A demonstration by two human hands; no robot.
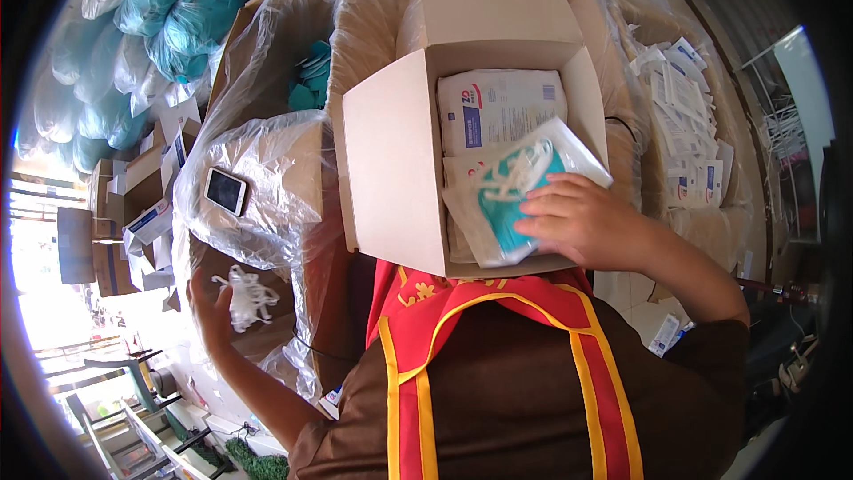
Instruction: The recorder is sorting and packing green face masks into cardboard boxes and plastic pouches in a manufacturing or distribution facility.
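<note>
In an open cardboard box (386, 160) before me lie white printed packets (502, 107). A clear packet (489, 244) with teal pieces and bunched white loops, which look like face masks, lies tilted over them. My right hand (573, 222) is on this packet, fingers curled over its right side; the thumb is hidden. Down at the left, my left hand (211, 311) has its thumb and fingers apart. Right beside its thumb is a bundle of white straps (251, 298), in front of a plastic-lined carton; whether they touch, I cannot tell.
A phone (226, 190) lies on plastic film at the left. Behind it, a plastic-lined carton (267, 62) holds teal pieces (311, 76). To the right stands a bin of white packets (684, 116). Teal-filled bags (191, 22) are piled at the far left, above empty cartons (147, 178).
</note>
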